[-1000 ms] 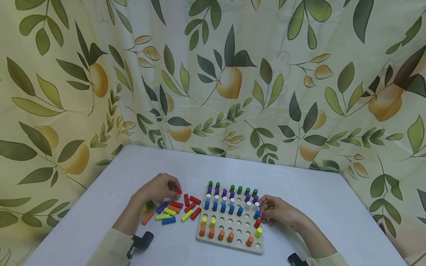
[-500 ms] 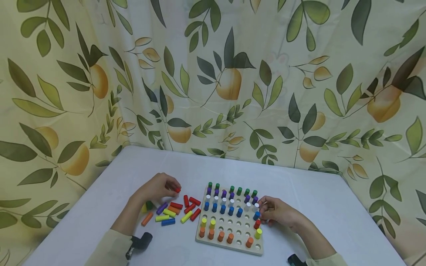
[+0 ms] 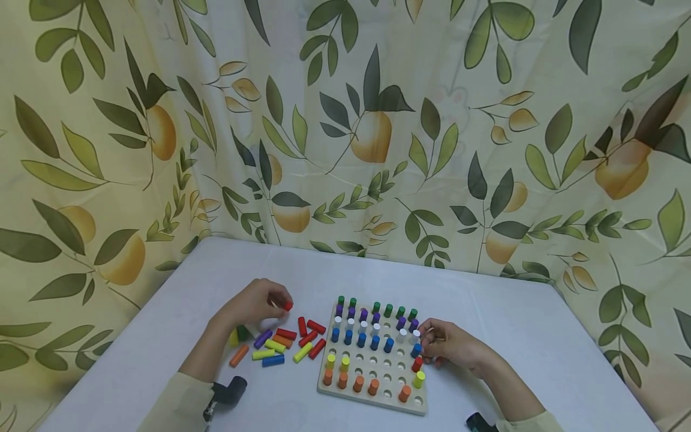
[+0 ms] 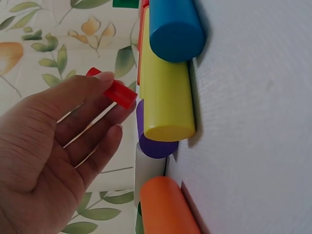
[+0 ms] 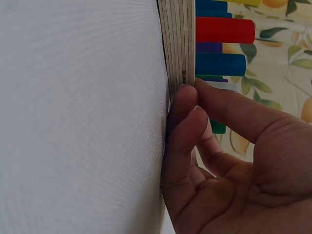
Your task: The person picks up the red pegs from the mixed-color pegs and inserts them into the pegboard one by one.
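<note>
Your left hand (image 3: 259, 301) pinches a red peg (image 4: 122, 95) left of the pegboard (image 3: 388, 403), and your right hand (image 3: 450, 343) grips the pegboard's right edge. You look past halfway: the pegboard's green, purple, white and blue rows are nearly full, orange mostly, but red has one peg and yellow three, with loose pegs (image 3: 309, 338) left of the pegboard seemingly still to seat.

The left forearm (image 3: 207, 348) and the right forearm (image 3: 513, 384) reach forward, converging. The left grip (image 3: 260, 301) is pinched, left thumb (image 4: 73, 93) opposed to its fingers (image 4: 101, 157), the lower ones loosely bent and slightly apart. The right grip (image 3: 452, 343) pinches too: the right thumb (image 5: 241, 108) extends fairly straight, while the right fingers (image 5: 178, 156) seem curled in towards it, though they overlap in view.
</note>
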{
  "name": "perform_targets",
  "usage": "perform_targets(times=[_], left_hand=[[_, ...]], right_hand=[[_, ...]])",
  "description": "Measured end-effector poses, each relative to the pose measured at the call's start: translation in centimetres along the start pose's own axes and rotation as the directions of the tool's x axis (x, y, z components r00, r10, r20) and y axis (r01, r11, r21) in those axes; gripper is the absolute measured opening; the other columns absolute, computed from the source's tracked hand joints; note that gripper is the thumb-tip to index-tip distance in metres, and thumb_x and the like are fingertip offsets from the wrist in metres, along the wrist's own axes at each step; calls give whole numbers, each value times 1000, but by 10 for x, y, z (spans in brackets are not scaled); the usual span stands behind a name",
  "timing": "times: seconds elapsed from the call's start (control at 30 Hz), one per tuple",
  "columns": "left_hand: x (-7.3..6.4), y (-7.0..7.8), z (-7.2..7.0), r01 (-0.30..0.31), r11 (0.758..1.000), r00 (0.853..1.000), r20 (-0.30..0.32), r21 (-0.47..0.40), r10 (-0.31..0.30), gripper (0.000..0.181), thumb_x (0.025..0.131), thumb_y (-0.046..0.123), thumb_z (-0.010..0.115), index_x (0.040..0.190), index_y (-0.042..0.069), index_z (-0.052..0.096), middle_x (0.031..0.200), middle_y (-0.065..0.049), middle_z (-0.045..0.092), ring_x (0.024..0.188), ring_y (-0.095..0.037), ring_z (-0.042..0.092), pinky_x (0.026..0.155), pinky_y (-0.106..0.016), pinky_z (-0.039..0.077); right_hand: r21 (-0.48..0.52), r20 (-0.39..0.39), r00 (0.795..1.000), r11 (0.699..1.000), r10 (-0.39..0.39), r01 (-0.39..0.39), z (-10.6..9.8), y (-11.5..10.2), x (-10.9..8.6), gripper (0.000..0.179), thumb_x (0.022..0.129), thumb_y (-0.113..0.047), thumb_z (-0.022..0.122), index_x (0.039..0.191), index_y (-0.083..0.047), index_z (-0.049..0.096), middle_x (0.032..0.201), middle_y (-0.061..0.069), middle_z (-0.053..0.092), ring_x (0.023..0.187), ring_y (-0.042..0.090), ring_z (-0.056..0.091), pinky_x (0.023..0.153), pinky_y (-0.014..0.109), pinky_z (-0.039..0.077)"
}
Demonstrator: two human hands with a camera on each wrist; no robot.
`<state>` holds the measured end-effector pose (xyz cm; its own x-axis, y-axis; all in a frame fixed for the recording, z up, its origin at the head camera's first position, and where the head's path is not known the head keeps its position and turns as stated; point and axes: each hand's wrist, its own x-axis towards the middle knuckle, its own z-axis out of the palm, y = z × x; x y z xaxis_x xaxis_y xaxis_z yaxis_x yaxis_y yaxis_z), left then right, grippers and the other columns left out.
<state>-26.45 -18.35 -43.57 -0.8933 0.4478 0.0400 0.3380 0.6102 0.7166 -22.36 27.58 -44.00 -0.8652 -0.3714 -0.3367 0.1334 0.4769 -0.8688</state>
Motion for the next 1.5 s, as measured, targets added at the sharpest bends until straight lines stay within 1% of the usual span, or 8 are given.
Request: perform_targets(times=[0.47, 0.63, 0.9, 1.07, 1.2, 1.37, 1.43, 1.5], left_hand=[[-1, 9, -1, -16, 1000, 1000, -16, 9, 16, 17, 89, 5, 81, 105, 9, 79, 94, 7, 72, 92, -17, 69, 85, -38, 58], [-2, 12, -2, -38, 999, 999, -27, 13, 38, 18, 88, 6, 83, 105, 8, 78, 94, 7, 72, 92, -16, 68, 84, -36, 59], [1, 10, -1, -90, 996, 996, -26, 10, 90, 18, 89, 8, 83, 106, 8, 78, 95, 9, 71, 91, -14, 67, 83, -33, 58], [1, 19, 0, -130, 991, 991, -30, 8, 130, 19, 88, 11, 84, 106, 9, 78, 94, 10, 71, 90, -13, 67, 81, -29, 57], [0, 31, 0, -157, 987, 987, -21, -19, 157, 19, 89, 9, 83, 107, 10, 77, 95, 10, 72, 90, -13, 68, 80, -28, 58], [-1, 41, 0, -148, 988, 989, -14, -45, 148, 19, 89, 7, 82, 105, 15, 77, 95, 9, 73, 90, -12, 70, 80, -28, 58], [-1, 44, 0, -140, 989, 990, -14, -49, 140, 19, 89, 7, 83, 105, 16, 77, 94, 10, 73, 90, -12, 70, 79, -27, 58], [-1, 46, 0, -150, 987, 989, -15, -52, 149, 18, 89, 7, 82, 105, 15, 77, 94, 9, 73, 88, -12, 70, 79, -28, 59]], right_hand=[[-6, -4, 1000, 1000, -1, 1, 0, 1, 0, 29, 93, 3, 65, 120, 0, 55, 94, 11, 58, 81, 25, 61, 67, 35, 52], [-11, -12, 1000, 1000, 7, -7, 0, 2, 0, 28, 93, 3, 65, 120, 0, 56, 95, 10, 58, 81, 25, 61, 67, 35, 52], [8, -2, 1000, 1000, 2, -2, 0, 1, -1, 27, 93, 2, 67, 118, -1, 57, 94, 11, 58, 81, 24, 62, 67, 33, 52], [17, 2, 1000, 1000, -1, 1, 0, 0, -3, 29, 93, 2, 67, 119, -1, 56, 95, 11, 58, 81, 24, 62, 66, 32, 52], [17, 6, 1000, 1000, -3, 2, 0, 0, -2, 29, 93, 2, 66, 120, -1, 55, 95, 11, 59, 81, 24, 62, 66, 32, 51], [10, 3, 1000, 1000, -2, 2, 0, 0, -2, 29, 93, 2, 67, 120, -1, 56, 95, 11, 59, 81, 24, 62, 67, 32, 51], [8, 5, 1000, 1000, -2, 2, 0, 0, -2, 30, 93, 2, 67, 120, -1, 56, 95, 11, 59, 81, 24, 62, 67, 33, 51], [4, 9, 1000, 1000, -7, 7, -1, 0, -2, 30, 93, 2, 66, 120, -1, 55, 95, 11, 59, 81, 24, 62, 67, 33, 51]])
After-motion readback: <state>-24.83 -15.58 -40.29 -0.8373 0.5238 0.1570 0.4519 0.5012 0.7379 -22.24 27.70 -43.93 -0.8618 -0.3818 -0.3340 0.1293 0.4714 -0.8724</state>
